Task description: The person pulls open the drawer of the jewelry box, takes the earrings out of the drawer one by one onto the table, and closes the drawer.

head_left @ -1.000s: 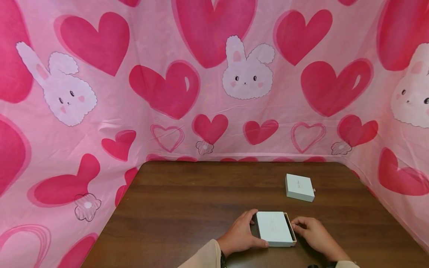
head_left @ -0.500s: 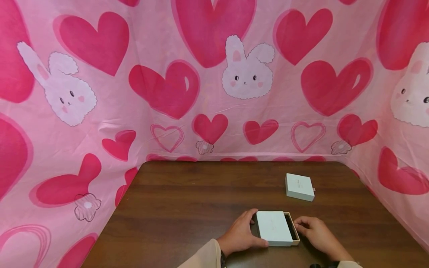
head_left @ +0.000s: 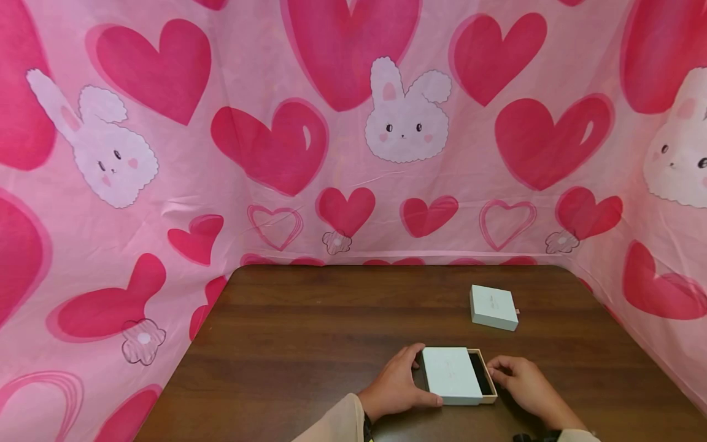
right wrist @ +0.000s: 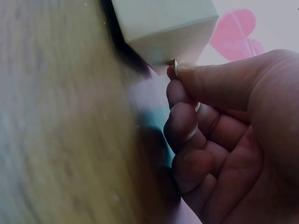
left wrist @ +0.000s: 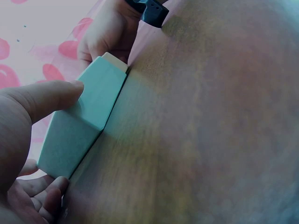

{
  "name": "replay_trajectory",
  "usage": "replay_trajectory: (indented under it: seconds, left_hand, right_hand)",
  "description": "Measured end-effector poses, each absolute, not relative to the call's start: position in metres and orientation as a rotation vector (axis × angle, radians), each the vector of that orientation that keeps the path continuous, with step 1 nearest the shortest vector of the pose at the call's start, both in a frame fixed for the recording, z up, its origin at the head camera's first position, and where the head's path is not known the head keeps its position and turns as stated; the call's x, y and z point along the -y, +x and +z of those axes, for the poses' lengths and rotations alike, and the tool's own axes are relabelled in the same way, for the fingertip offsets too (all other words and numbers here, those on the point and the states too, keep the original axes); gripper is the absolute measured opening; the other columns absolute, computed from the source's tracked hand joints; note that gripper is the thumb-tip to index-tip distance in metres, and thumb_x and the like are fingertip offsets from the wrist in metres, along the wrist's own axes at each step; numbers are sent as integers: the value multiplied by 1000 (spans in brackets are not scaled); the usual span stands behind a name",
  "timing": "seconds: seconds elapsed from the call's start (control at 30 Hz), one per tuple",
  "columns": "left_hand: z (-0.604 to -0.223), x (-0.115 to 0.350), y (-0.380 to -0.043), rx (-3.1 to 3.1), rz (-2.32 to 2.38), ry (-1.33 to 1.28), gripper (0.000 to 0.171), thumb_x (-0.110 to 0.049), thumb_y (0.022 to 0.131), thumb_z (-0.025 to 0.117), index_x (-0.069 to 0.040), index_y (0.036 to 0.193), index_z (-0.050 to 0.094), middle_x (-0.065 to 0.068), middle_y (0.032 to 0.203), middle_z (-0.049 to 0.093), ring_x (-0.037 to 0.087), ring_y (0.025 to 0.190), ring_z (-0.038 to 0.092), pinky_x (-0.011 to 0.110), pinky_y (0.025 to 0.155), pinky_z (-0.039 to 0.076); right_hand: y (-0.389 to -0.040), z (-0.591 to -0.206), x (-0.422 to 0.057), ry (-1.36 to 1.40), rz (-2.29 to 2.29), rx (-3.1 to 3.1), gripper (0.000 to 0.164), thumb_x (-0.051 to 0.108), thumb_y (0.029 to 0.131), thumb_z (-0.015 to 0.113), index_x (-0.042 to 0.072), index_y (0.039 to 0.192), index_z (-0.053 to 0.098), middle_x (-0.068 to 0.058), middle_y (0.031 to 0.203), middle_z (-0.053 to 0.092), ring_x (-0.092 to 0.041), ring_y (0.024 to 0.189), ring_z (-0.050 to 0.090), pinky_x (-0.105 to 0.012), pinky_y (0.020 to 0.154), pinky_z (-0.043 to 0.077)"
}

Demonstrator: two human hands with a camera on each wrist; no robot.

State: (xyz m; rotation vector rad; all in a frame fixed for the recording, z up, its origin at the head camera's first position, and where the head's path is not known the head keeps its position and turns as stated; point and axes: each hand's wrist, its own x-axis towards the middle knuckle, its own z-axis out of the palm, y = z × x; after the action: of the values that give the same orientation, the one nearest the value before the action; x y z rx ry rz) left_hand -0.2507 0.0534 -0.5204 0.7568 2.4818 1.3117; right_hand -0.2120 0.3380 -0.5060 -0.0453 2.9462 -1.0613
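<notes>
A pale mint drawer-style gift box [head_left: 452, 376] lies on the brown table [head_left: 309, 344]. From its right end the cream-edged drawer [head_left: 488, 399] sticks partly out, showing a black interior. My left hand [head_left: 394, 383] grips the outer sleeve from the left, thumb along the near side and fingers around the far left corner. Over at the drawer's front, my right hand [head_left: 521, 387] pinches a small pull tab between thumb and forefinger. The right wrist view shows this pinch close against the drawer front [right wrist: 182, 42], the other fingers curled below.
A second, similar pale box [head_left: 493, 307], closed, with a small tab on its right side, stands further back on the right. Pink cloth [head_left: 342, 166] printed with hearts and rabbits hangs behind the table and along both sides.
The drawer has slid further out to the right, with my right hand moving along with it. More of the black interior shows. My left hand and the sleeve have stayed in place.
</notes>
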Motion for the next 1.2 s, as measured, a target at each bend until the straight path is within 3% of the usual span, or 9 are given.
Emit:
replay_trajectory:
  seconds: [1.2]
  left_hand:
    - [-522,-54,-252,-2471,1305,735,97,-51,63,89,-20,143,43,-13,123,49,3,102,50,30,84,45]
  right_hand:
    - [-211,-505,-349,22,-1049,-2937,9,4,91,64,11,89,69,0,85,65,-18,80,56,-39,75,45]
